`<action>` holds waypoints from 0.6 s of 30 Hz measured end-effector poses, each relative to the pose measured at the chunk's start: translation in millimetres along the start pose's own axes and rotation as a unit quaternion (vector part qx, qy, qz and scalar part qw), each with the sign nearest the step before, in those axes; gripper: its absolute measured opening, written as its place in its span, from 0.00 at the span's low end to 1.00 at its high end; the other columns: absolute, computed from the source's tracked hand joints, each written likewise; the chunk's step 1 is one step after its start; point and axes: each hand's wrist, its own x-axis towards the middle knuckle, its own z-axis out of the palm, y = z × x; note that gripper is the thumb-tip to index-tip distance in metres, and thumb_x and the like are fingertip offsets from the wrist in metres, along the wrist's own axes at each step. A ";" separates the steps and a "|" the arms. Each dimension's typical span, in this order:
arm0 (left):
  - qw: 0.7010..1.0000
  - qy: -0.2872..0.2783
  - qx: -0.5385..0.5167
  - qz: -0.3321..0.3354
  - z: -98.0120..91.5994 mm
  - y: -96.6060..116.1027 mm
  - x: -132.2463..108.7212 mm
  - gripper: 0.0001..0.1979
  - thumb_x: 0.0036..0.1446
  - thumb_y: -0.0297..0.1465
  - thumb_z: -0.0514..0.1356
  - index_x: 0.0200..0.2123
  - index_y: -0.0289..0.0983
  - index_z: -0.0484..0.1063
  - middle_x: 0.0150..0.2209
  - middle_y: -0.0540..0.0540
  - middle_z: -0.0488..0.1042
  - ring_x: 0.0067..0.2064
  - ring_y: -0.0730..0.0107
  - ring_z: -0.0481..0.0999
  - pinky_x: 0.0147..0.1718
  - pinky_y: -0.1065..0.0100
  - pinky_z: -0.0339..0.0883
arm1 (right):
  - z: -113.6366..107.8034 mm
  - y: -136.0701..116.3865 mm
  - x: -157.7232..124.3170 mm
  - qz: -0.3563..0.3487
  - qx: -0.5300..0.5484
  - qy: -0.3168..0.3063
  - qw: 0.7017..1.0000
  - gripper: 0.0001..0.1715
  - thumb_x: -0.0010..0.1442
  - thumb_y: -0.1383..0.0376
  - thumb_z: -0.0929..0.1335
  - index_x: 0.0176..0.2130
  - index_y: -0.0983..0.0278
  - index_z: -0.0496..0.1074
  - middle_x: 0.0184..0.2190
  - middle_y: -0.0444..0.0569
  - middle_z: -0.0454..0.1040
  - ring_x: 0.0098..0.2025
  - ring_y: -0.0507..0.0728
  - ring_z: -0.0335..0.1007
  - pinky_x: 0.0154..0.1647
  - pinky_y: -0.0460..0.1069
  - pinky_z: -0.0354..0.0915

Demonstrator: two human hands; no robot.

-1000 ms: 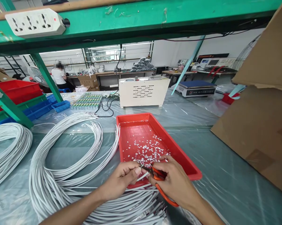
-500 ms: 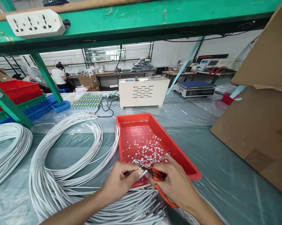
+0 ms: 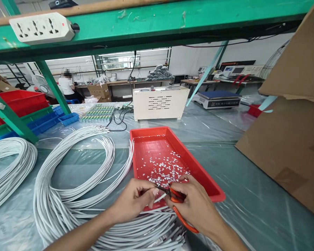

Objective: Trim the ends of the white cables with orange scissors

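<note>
My right hand (image 3: 198, 202) is closed around orange-handled scissors (image 3: 183, 220), their dark blades pointing left toward my left fingertips. With thumb and fingers pinched together, my left hand (image 3: 133, 200) holds a white cable (image 3: 160, 198) by its end, right beside the blades. Both hands hover over the near edge of a red tray (image 3: 198, 164). Small white and silvery scraps (image 3: 167, 169) lie scattered in the tray. Below and left of my hands spreads a large looped bundle of white cables (image 3: 49, 198); its near ends pass under my wrists. The exact cable tip is hidden by my fingers.
Another coil of white cables (image 3: 13, 167) lies at far left. Behind the tray stand a cream metal box (image 3: 160, 104) and a weighing scale (image 3: 216, 100). Cardboard (image 3: 284, 150) blocks the right side. A green beam (image 3: 151, 24) crosses overhead. One person (image 3: 66, 85) sits far back.
My left thumb and fingers have shifted slightly on the cable beside the blades. My right hand keeps its grip on the scissors. The whole view has moved a little.
</note>
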 end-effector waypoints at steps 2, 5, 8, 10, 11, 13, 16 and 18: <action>1.000 0.007 0.006 0.000 -0.5 -0.4 -0.1 0.21 0.58 0.39 0.49 0.17 0.32 0.63 0.17 0.53 0.58 0.21 0.78 0.55 0.21 0.73 0.47 | -0.1 0.0 0.1 0.000 -0.006 -0.004 1.000 0.20 0.49 0.65 0.63 0.16 0.63 0.47 0.13 0.38 0.54 0.24 0.52 0.57 0.31 0.47 0.52; 0.999 0.021 0.024 -0.006 -0.9 0.6 -0.3 0.21 0.57 0.38 0.51 0.18 0.31 0.67 0.16 0.52 0.59 0.21 0.77 0.55 0.21 0.73 0.47 | -0.2 -0.3 0.8 -0.001 -0.015 -0.015 1.000 0.20 0.50 0.65 0.63 0.16 0.63 0.46 0.13 0.39 0.54 0.23 0.52 0.56 0.30 0.47 0.52; 0.999 0.031 0.033 -0.013 -0.7 2.0 -0.2 0.19 0.56 0.36 0.52 0.21 0.29 0.71 0.16 0.52 0.60 0.21 0.77 0.56 0.21 0.73 0.48 | 0.1 -0.1 1.4 -0.004 -0.021 -0.017 1.000 0.21 0.51 0.64 0.63 0.17 0.63 0.45 0.13 0.39 0.54 0.23 0.52 0.56 0.30 0.47 0.52; 0.998 0.041 0.041 -0.010 0.2 2.7 -0.1 0.18 0.56 0.35 0.53 0.21 0.29 0.72 0.16 0.52 0.60 0.21 0.77 0.56 0.20 0.73 0.48 | 0.4 0.5 1.1 -0.004 -0.022 -0.018 1.000 0.21 0.50 0.64 0.63 0.17 0.63 0.46 0.13 0.39 0.54 0.23 0.52 0.56 0.29 0.46 0.52; 0.998 0.046 0.047 -0.008 0.8 3.2 -0.3 0.18 0.56 0.35 0.53 0.21 0.29 0.72 0.16 0.52 0.60 0.21 0.77 0.55 0.20 0.73 0.48 | 0.4 0.8 0.7 -0.004 -0.022 -0.018 1.000 0.20 0.50 0.64 0.63 0.17 0.63 0.46 0.13 0.39 0.54 0.23 0.52 0.57 0.29 0.46 0.52; 0.996 0.060 0.063 -0.003 2.0 4.3 -0.9 0.18 0.55 0.35 0.53 0.21 0.29 0.73 0.17 0.52 0.60 0.21 0.77 0.54 0.20 0.73 0.48 | 0.2 1.3 -0.1 -0.004 -0.022 -0.020 1.000 0.20 0.49 0.65 0.63 0.16 0.63 0.46 0.13 0.39 0.55 0.23 0.52 0.57 0.29 0.46 0.52; 0.992 0.081 0.095 0.006 3.7 6.4 -2.5 0.17 0.55 0.35 0.53 0.22 0.30 0.74 0.17 0.52 0.60 0.21 0.77 0.53 0.20 0.74 0.47 | -0.6 1.1 -0.9 -0.008 -0.020 -0.017 1.000 0.20 0.49 0.65 0.63 0.16 0.63 0.47 0.13 0.39 0.55 0.24 0.52 0.58 0.29 0.47 0.52; 0.988 0.092 0.123 0.017 4.5 7.1 -3.4 0.17 0.56 0.34 0.53 0.22 0.30 0.74 0.17 0.51 0.61 0.21 0.76 0.54 0.20 0.74 0.47 | -1.2 0.4 -0.8 -0.012 -0.017 -0.012 1.000 0.19 0.49 0.66 0.63 0.16 0.63 0.47 0.13 0.39 0.56 0.23 0.52 0.57 0.30 0.47 0.53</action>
